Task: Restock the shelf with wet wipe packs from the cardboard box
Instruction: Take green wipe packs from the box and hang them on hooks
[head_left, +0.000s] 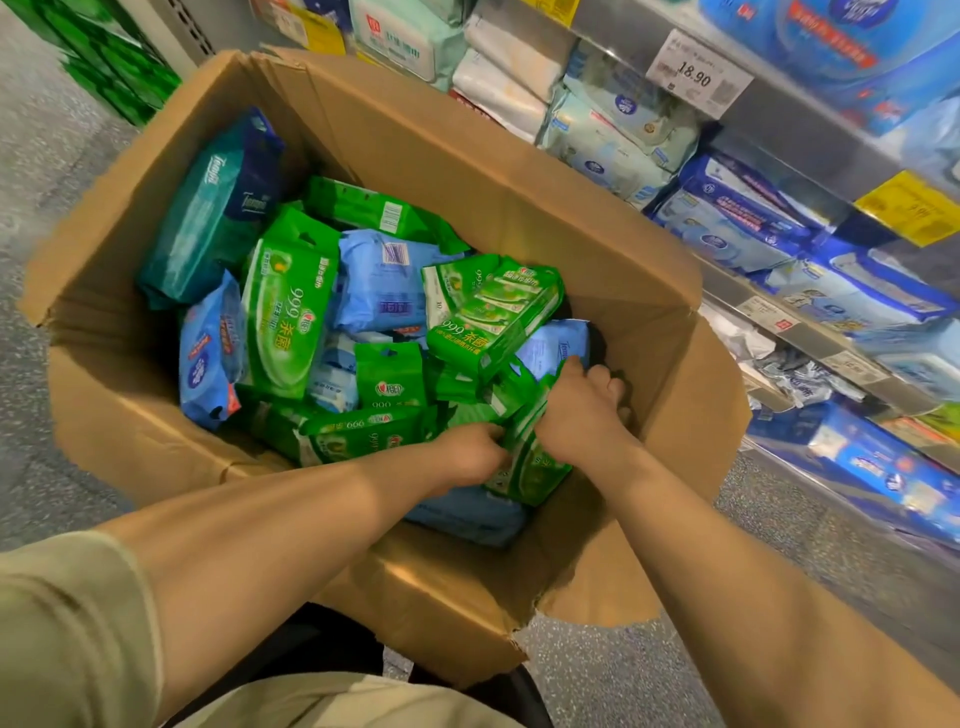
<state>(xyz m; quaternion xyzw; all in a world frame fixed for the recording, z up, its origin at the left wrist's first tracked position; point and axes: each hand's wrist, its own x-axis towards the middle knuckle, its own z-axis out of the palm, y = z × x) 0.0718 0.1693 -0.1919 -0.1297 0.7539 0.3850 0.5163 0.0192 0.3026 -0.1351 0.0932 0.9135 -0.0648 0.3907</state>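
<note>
Nearest the camera, both forearms reach down into the open cardboard box (597, 244), which serves as the landmark here. At the box's near right corner stands a green wet wipe pack (530, 457), its long axis running from the near wall up toward the box's middle, tilted and half on edge. The left hand (475, 452) curls its fingers onto that pack's left edge, pinching it. The right hand (582, 410) lies over the pack's upper end with fingers bent down around it, the fingertips dipping out of sight by the box's right wall. Under the pack, against the near wall, lies a pale blue pack (467, 514).

Further into the box, a jumble of green and blue packs fills the middle; a boxy green multipack (493, 312) sits tilted on top just beyond the hands, and a long teal pack (213, 218) leans against the far left wall, lengthwise toward the far corner.

The box sits raised above a speckled grey floor (649, 670). Right of the box run the shelves (810, 124), stacked with blue and white packs, with a price tag (698, 73) reading 18.90 on one edge. Beyond the box's far left corner sit green goods (114, 62).
</note>
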